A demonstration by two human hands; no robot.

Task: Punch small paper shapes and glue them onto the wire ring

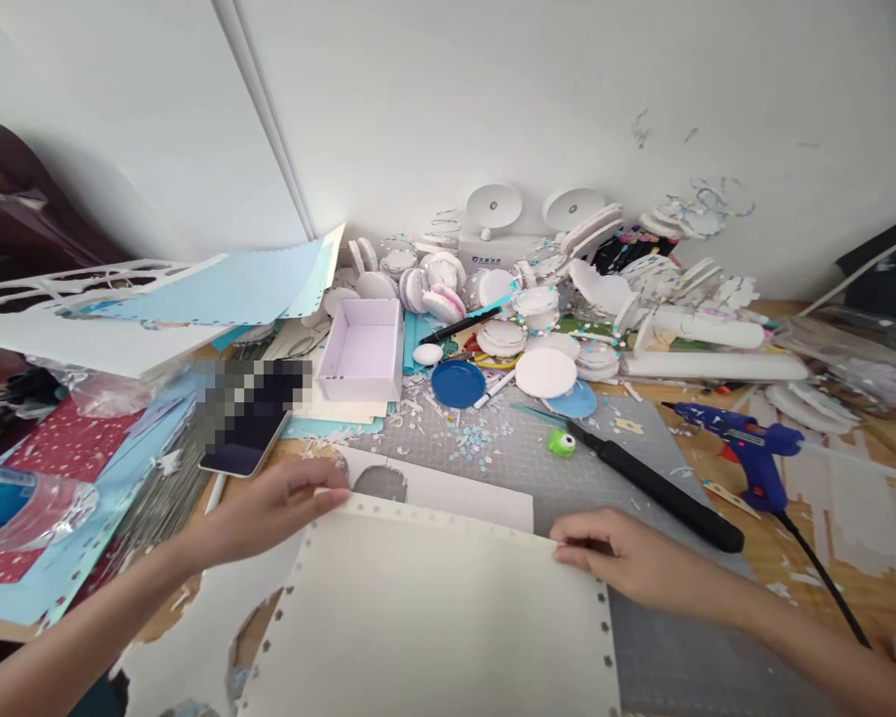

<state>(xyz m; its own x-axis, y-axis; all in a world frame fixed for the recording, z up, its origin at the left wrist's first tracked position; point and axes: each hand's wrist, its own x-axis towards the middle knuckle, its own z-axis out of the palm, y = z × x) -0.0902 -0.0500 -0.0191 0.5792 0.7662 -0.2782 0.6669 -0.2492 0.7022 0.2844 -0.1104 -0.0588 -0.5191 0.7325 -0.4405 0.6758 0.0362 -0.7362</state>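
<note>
A large cream sheet of paper (448, 617), with small flower-shaped holes punched along its borders, is stretched between my two hands. My left hand (280, 513) pinches its far left corner. At the far right corner, the thumb and fingers of my right hand (612, 553) are closed on the same sheet. Behind the sheet lies a white board (478, 490) with a rounded cut-out, resting on the grey cutting mat (448, 443). Another white cut-out sheet (194, 637) shows below my left forearm. A black-handled cutting tool (657, 488) lies beyond my right hand.
A blue glue gun (747, 443) with a trailing cord lies at right. A pale lilac box (362, 349), a phone (250, 428) and a blue disc (458, 383) sit farther back. White foam discs (545, 371) pile along the wall. Paper sheets (224, 284) jut out at left.
</note>
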